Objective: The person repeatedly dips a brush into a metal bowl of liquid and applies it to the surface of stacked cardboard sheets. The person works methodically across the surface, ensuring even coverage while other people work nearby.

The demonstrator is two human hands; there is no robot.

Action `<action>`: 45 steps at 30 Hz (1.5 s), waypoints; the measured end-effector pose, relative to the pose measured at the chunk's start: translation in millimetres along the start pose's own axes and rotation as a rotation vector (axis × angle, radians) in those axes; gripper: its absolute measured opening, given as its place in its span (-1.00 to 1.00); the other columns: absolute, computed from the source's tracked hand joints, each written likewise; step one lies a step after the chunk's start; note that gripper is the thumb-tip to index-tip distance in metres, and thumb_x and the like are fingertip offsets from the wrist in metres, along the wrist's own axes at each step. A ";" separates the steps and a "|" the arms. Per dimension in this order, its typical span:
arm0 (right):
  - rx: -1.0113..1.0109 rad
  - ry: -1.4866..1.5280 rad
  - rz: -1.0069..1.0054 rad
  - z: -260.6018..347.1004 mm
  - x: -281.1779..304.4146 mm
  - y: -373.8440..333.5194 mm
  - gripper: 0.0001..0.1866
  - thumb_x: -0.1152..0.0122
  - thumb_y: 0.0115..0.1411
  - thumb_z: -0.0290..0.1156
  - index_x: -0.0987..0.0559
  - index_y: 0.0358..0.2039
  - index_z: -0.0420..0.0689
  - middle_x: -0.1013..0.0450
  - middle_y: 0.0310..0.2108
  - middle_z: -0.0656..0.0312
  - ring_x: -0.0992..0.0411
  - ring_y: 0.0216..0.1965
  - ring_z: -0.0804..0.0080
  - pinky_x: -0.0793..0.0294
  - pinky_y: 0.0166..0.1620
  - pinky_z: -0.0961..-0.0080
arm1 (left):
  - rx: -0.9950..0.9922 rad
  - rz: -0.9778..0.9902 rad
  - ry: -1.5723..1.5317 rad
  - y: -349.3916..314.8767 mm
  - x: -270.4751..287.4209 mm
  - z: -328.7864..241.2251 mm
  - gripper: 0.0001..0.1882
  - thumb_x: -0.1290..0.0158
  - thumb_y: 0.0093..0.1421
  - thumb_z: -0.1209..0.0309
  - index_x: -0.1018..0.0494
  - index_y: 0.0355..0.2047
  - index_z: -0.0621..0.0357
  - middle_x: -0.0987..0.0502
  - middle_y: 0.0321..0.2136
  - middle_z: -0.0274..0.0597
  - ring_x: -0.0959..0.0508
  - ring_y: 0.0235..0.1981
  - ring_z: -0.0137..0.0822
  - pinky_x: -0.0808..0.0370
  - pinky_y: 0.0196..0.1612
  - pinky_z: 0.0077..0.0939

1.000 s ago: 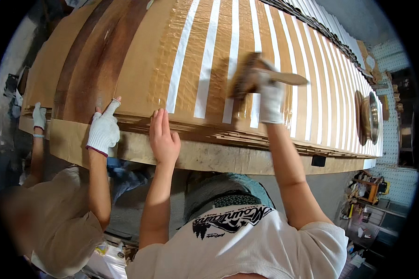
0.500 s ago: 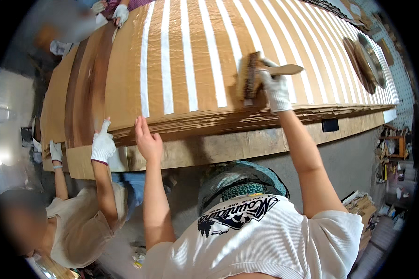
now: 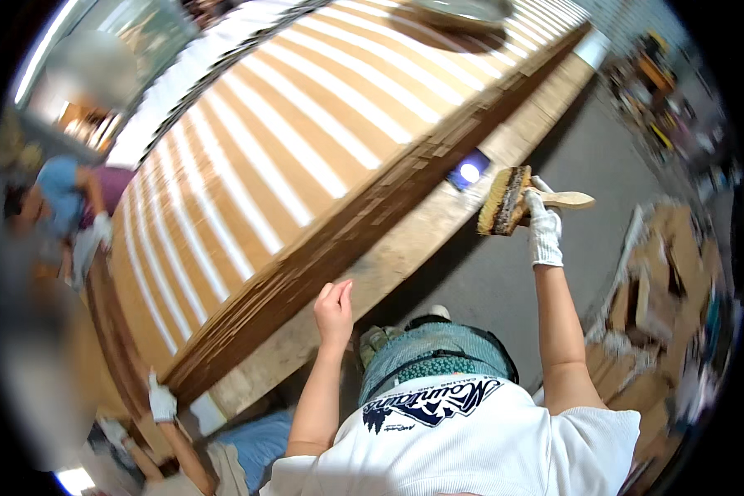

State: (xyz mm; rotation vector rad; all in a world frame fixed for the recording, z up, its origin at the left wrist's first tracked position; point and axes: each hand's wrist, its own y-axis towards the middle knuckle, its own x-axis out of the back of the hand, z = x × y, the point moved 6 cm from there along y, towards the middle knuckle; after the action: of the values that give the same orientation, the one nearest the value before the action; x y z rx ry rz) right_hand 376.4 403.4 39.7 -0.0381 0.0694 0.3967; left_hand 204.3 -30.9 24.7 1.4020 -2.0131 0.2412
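A wide brush [image 3: 504, 201] with dark-stained, pale bristles and a wooden handle is gripped in my right hand [image 3: 544, 230], which wears a white knit glove. The brush hangs over the floor, just off the wooden ledge and apart from the stack. My bare left hand [image 3: 334, 314] has its fingers curled together, nothing visible in them, near the front of the ledge. Beyond both hands lies a tall stack of brown sheets [image 3: 248, 169], its glossy top crossed by several white strips. A flat dark device [image 3: 469, 169] with a bright spot of light rests on the ledge below the stack.
A round metal basin [image 3: 463, 11] stands on the stack's far end. Co-workers' gloved hands [image 3: 162, 400] show at the left end, beside dark brown bands. Flattened cardboard [image 3: 657, 306] lies on the floor to the right. The wooden ledge [image 3: 405, 256] runs along the stack's front.
My right hand has lifted the brush off the strips and brought it right, past the stack's edge. My left hand has left the edge and curled its fingers. The view has turned.
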 end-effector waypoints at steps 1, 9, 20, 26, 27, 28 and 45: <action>-0.046 -0.004 -0.052 -3.5 29.9 -4.2 -0.57 -0.22 0.29 -0.44 -0.49 0.17 -0.23 -0.54 -0.04 0.20 -0.50 -0.12 0.49 -0.51 0.03 0.53 | 0.015 0.064 -0.056 2.5 -28.2 -15.7 -0.86 -0.16 0.26 0.46 -0.63 -0.28 0.28 -0.44 -0.59 -0.14 -0.48 -0.58 -0.31 -0.40 -0.44 -0.44; -0.141 0.062 -0.424 -5.1 223.7 0.1 -0.52 -0.22 0.28 -0.41 -0.46 0.22 -0.16 -0.52 0.00 0.18 -0.55 -0.13 0.44 -0.62 -0.09 0.47 | -0.063 0.378 -0.109 28.6 -190.3 -124.6 -0.56 -0.22 0.25 0.26 -0.37 -0.64 0.31 -0.37 -0.70 -0.05 -0.36 -0.68 -0.20 -0.28 -0.55 -0.26; -0.038 0.242 -0.444 16.2 245.2 150.3 -0.44 -0.27 0.25 -0.39 -0.40 0.25 -0.22 -0.45 0.11 0.08 -0.49 0.05 0.30 -0.56 0.10 0.36 | 0.174 0.833 -0.275 120.8 -384.2 -168.4 -0.56 0.05 0.43 0.15 -0.60 -0.43 0.20 -0.49 -0.75 -0.24 -0.48 -0.72 -0.46 -0.41 -0.57 -0.47; 0.158 -0.024 -0.082 108.1 197.5 327.0 -0.30 -0.35 0.21 -0.27 -0.35 0.31 -0.20 -0.39 0.21 0.14 -0.40 0.16 0.36 -0.43 0.20 0.40 | -0.154 0.831 -0.333 200.0 -468.1 -255.2 -0.66 0.11 0.41 0.35 -0.48 0.11 0.11 -0.68 -0.36 -0.13 -0.65 -0.30 -0.15 -0.54 -0.15 -0.31; 0.231 -0.111 0.012 126.2 184.9 359.2 -0.33 -0.33 0.23 -0.25 -0.37 0.30 -0.17 -0.38 0.23 0.15 -0.38 0.19 0.36 -0.38 0.22 0.40 | -0.212 0.728 -0.393 212.1 -478.0 -261.7 -0.66 0.09 0.40 0.35 -0.49 0.11 0.09 -0.68 -0.33 -0.12 -0.65 -0.28 -0.13 -0.54 -0.15 -0.30; 0.295 -0.177 0.056 140.3 169.3 388.4 -0.33 -0.33 0.23 -0.23 -0.37 0.30 -0.17 -0.37 0.23 0.14 -0.37 0.20 0.35 -0.38 0.23 0.39 | -0.267 0.619 -0.434 226.7 -481.5 -266.7 -0.66 0.08 0.39 0.36 -0.50 0.11 0.07 -0.68 -0.30 -0.10 -0.66 -0.26 -0.12 -0.54 -0.14 -0.29; 0.825 -0.677 0.794 230.3 -246.2 645.4 -0.58 -0.18 0.22 -0.09 -0.64 0.01 -0.03 -0.57 -0.23 -0.15 -0.55 -0.15 -0.02 -0.50 -0.02 0.20 | 0.774 0.033 -0.153 243.7 -405.3 -242.5 -0.52 0.08 0.41 0.09 -0.65 -0.36 0.21 -0.60 -0.65 -0.17 -0.56 -0.71 -0.29 -0.47 -0.46 -0.45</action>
State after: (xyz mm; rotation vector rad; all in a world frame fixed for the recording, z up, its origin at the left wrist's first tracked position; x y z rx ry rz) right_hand -86.2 915.2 272.7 0.9623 -0.4391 1.1256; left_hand 170.5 499.4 14.5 1.8779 -2.1674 1.0420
